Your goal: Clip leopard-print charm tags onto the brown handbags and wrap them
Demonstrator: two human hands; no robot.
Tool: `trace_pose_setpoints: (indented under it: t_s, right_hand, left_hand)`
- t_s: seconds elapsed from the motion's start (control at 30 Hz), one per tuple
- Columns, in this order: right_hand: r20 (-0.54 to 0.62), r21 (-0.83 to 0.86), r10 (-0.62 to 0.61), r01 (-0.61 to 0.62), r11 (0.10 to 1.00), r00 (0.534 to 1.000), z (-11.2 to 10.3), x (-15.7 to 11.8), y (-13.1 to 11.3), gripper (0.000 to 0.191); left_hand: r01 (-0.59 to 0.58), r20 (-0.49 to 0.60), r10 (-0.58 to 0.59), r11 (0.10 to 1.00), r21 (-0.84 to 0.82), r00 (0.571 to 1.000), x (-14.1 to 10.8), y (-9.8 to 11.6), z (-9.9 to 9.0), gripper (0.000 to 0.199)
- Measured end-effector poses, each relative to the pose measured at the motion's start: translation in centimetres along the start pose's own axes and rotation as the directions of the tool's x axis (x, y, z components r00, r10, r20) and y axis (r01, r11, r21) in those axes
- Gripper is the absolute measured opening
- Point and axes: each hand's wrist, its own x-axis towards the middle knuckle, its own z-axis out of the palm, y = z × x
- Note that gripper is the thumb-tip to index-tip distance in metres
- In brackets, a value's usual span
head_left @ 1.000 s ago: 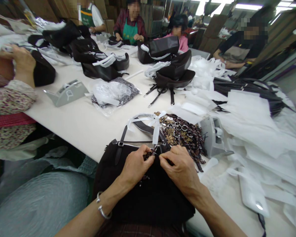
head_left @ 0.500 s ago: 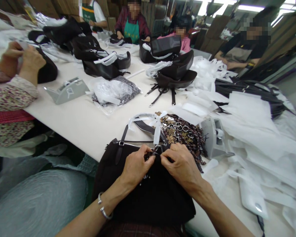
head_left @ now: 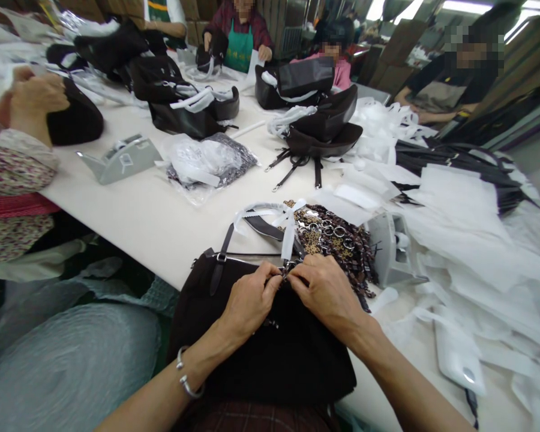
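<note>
Black fabric handbag (head_left: 270,363) rests before the person; at its top edge, the left hand (head_left: 249,297) and right hand (head_left: 326,288) pinch small silver-coloured metal hardware (head_left: 286,269), thumbs and forefingers together. Just beyond lie brown patterned straps with silver rings (head_left: 342,243).

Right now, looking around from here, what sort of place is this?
Probably a handbag finishing or packing workshop: dark handbags are piled on a long table, white sheets lie heaped there, and a green-aproned co-worker works across it.
</note>
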Motion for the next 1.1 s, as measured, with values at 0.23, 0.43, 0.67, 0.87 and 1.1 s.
trace_pose_setpoints:
  t_s: [0.23,0.43,0.67,0.87,1.1]
  right_hand:
    - [-0.022,-0.090,-0.066,0.064,0.994,0.998,-0.4,0.3,-0.4,0.021]
    - [0.036,-0.086,-0.142,0.144,0.986,0.989,-1.3,0.2,-0.4,0.016]
    - [0.142,-0.165,-0.252,0.274,0.947,0.957,-1.8,1.3,-0.6,0.024]
    - [0.286,-0.172,-0.292,0.348,0.921,0.913,-1.9,2.6,-0.2,0.016]
    - [0.154,-0.091,-0.330,0.346,0.934,0.931,-0.8,1.1,1.7,0.012]
  left_hand:
    - [-0.043,-0.004,0.043,0.998,0.044,0.999,0.2,-0.2,0.0,0.015]
    - [-0.066,-0.008,0.067,0.997,0.042,0.998,0.1,0.2,-0.1,0.018]
    - [-0.054,-0.029,0.052,0.994,-0.091,0.998,0.3,0.1,-0.2,0.021]
    - [-0.090,-0.030,0.087,0.992,-0.085,0.996,0.3,-0.2,-0.5,0.017]
    - [0.028,0.075,-0.017,0.989,-0.143,0.997,1.0,-0.6,-0.3,0.010]
